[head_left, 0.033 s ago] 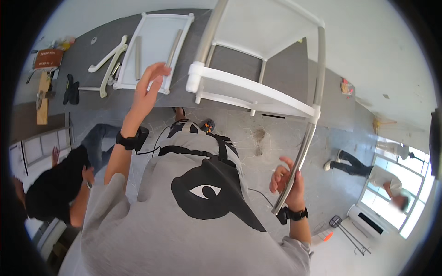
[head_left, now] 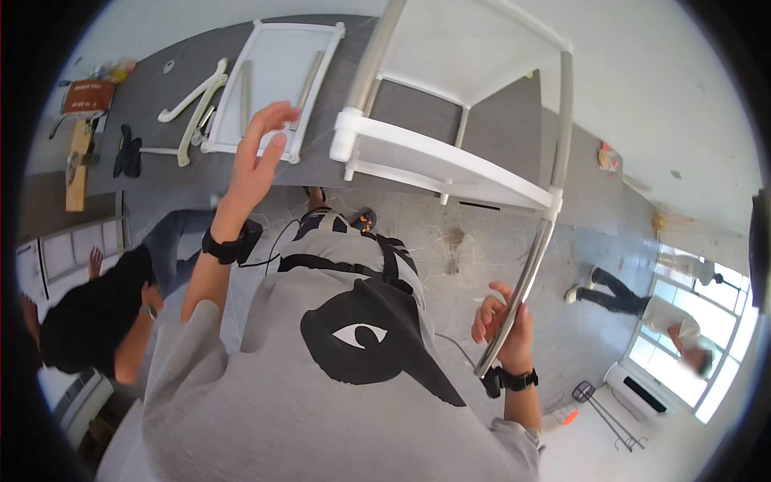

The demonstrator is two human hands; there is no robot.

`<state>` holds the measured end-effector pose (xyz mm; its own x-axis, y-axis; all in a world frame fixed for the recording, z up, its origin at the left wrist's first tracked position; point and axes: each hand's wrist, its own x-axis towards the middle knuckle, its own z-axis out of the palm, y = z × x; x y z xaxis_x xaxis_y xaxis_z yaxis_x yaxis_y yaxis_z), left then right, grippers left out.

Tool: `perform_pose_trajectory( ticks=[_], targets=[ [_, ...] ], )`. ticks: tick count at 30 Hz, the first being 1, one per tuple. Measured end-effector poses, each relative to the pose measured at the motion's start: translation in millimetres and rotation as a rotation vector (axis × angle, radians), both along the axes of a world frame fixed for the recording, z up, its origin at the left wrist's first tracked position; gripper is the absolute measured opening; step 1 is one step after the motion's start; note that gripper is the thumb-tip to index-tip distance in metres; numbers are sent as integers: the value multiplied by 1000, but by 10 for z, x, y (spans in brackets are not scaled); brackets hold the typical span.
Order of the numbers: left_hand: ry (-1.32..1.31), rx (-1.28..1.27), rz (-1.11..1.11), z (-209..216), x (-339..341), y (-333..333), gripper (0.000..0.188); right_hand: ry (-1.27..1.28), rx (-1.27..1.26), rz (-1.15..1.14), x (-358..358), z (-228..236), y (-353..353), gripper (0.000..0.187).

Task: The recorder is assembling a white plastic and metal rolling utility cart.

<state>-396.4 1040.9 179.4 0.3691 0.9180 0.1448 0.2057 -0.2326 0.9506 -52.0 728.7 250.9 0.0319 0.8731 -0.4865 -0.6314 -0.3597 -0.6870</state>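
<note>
A rack of white plastic shelves joined by metal posts stands at the table's near edge, tilted in the view. One long metal tube runs from its right corner down toward me. My right hand is loosely curled around the tube near its free end, with the tube lying across the palm. My left hand is raised with bent, parted fingers and holds nothing. Beyond it lies a white shelf panel, with two metal tubes resting on it.
Cream curved pieces and black gloves lie on the grey table, left of the panel. A brown box sits at far left. A person in black is at left; another person stands by windows at right.
The whole view has shifted slightly. The person at left has moved an arm a little. Both my hands keep their places, the right one still at the tube.
</note>
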Motion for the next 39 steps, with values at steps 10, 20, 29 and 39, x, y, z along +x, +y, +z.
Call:
perform_pose_trajectory(
  ticks=[10, 20, 29, 39],
  targets=[
    [320, 1035, -432, 604, 645, 565, 69, 845, 105, 112, 38, -132, 104, 36],
    [186, 1201, -426, 508, 768, 751, 44, 491, -261, 85, 141, 71, 51, 40],
    [179, 1205, -395, 510, 779, 551, 44, -137, -527, 10, 181, 233, 82, 34],
    [161, 1142, -317, 276, 870, -163, 42, -1058, -615, 22, 888, -76, 48, 34]
  ],
)
